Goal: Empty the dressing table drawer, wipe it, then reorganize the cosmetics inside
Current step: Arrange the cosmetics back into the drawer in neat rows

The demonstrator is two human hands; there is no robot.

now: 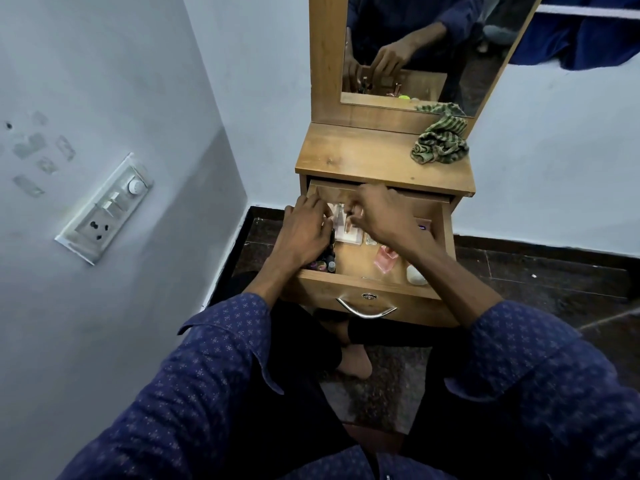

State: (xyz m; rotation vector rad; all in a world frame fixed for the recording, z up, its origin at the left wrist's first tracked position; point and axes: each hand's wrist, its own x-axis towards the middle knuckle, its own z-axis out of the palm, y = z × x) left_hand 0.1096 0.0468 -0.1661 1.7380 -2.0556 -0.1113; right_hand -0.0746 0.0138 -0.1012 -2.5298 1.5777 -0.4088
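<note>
Wooden drawer point(367, 292) pulled out; left hand point(304, 226) and right hand point(384, 211) cover clear bottles point(346, 230), finger grip unclear.

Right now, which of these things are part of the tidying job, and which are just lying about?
Part of the job:
drawer
clear bottle
pink bottle
small dark bottles
white pebble-shaped item
striped cloth
left hand
right hand

Just there:
mirror
wall switchboard
</note>
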